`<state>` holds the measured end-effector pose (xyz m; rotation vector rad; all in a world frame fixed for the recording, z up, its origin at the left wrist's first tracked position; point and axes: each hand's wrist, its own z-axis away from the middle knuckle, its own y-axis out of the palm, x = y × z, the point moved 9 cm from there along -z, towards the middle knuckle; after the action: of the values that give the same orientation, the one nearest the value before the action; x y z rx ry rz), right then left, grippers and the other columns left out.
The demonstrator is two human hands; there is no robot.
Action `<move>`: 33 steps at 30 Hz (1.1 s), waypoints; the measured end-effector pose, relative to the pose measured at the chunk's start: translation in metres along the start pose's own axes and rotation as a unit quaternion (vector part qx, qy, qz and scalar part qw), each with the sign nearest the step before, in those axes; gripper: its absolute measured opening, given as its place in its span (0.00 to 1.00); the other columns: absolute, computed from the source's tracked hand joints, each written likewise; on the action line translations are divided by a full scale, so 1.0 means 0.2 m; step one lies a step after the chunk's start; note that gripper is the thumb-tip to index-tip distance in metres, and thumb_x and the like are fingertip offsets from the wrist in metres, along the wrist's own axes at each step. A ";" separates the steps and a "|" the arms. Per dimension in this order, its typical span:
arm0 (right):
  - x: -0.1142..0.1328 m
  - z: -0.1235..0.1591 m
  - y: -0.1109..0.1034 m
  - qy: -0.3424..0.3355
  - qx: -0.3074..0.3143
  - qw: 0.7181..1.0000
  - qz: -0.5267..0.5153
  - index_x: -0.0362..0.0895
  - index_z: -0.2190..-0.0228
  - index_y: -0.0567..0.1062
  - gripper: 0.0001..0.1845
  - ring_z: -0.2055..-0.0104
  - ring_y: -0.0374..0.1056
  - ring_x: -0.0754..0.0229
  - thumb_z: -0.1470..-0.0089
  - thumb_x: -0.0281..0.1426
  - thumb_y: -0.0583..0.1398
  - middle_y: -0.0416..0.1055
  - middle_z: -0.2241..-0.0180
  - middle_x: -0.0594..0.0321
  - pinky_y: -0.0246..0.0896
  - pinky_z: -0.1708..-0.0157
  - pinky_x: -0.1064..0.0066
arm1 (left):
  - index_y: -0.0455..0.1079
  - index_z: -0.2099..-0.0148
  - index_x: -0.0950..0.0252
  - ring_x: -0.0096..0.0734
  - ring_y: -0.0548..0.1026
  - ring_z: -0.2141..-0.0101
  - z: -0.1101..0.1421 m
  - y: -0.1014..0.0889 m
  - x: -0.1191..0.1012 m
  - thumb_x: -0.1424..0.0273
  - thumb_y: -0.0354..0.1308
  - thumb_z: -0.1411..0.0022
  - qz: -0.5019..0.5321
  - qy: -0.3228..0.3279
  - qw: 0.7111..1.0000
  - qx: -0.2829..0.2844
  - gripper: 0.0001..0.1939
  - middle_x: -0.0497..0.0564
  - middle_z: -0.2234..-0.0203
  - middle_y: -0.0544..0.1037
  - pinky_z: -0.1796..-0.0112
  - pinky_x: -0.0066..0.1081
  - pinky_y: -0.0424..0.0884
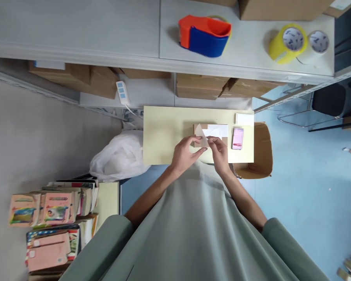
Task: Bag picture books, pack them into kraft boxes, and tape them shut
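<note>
A thin whitish sheet, with a pointed upper corner, stands between my hands over a small brown cardboard box. My right hand pinches the sheet's right edge between thumb and fingers. At its left, my left hand has thumb and index finger apart in a curved shape, with the fingertips close to the sheet or touching it. A white label covers part of the box top, and my fingers hide the box's near edge. The box lies on a pale yellow table.
Right of the box lie a phone and a white stack. An open carton stands beside the table; a white plastic bag is at left. The shelf above holds a tape dispenser and tape rolls. Books are piled lower left.
</note>
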<state>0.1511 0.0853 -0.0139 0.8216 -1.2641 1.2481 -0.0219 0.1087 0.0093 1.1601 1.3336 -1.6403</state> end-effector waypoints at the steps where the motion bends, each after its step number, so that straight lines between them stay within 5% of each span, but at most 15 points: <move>1: -0.01 0.00 -0.02 0.003 0.007 1.000 -0.008 0.49 0.63 0.77 0.22 0.46 0.77 0.49 0.32 0.54 0.63 0.82 0.55 0.57 0.72 0.43 0.55 | 0.73 0.56 0.55 0.48 0.83 0.41 0.00 0.03 0.00 0.64 0.74 0.35 0.007 -0.007 1.000 0.002 0.12 0.54 0.46 0.87 0.37 0.50 0.76; 8: -0.06 -0.02 -0.18 0.027 0.056 0.995 -0.075 0.48 0.64 0.77 0.16 0.49 0.79 0.51 0.34 0.47 0.66 0.82 0.54 0.57 0.74 0.43 0.55 | 0.73 0.54 0.57 0.44 0.85 0.46 -0.01 0.24 -0.01 0.59 0.70 0.32 0.037 -0.057 0.998 0.007 0.12 0.55 0.47 0.87 0.39 0.47 0.78; 12: -0.14 -0.04 -0.29 0.028 0.085 0.994 -0.068 0.48 0.62 0.79 0.17 0.46 0.79 0.50 0.35 0.49 0.68 0.83 0.52 0.56 0.74 0.41 0.54 | 0.72 0.54 0.59 0.42 0.86 0.49 -0.01 0.35 0.09 0.49 0.68 0.34 0.089 -0.127 0.988 0.008 0.20 0.56 0.51 0.87 0.43 0.44 0.80; 19: -0.43 -0.16 -0.62 0.079 -0.008 0.997 -0.016 0.47 0.62 0.80 0.23 0.54 0.79 0.51 0.41 0.54 0.69 0.83 0.59 0.55 0.76 0.46 0.53 | 0.73 0.53 0.60 0.44 0.85 0.51 0.04 0.39 0.25 0.48 0.73 0.41 0.227 -0.230 0.946 -0.038 0.25 0.54 0.57 0.87 0.48 0.43 0.81; 26: -0.56 -0.20 -0.64 0.127 0.067 0.990 0.010 0.47 0.62 0.81 0.25 0.53 0.79 0.49 0.42 0.57 0.67 0.84 0.57 0.55 0.75 0.45 0.54 | 0.77 0.60 0.61 0.47 0.84 0.51 0.08 0.48 0.27 0.53 0.77 0.45 0.310 -0.271 0.910 -0.053 0.21 0.53 0.60 0.86 0.49 0.43 0.81; 33: -0.59 -0.19 -0.65 0.130 0.083 0.988 0.021 0.48 0.64 0.79 0.23 0.56 0.78 0.52 0.40 0.55 0.66 0.83 0.59 0.57 0.74 0.47 0.56 | 0.77 0.61 0.61 0.44 0.84 0.53 0.06 0.55 0.32 0.53 0.77 0.44 0.315 -0.279 0.905 -0.057 0.20 0.52 0.61 0.85 0.49 0.41 0.80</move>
<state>0.3020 0.0707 -0.1124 0.7251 -0.9809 1.4588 0.0546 0.0735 -0.0874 0.8303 0.5865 -1.2490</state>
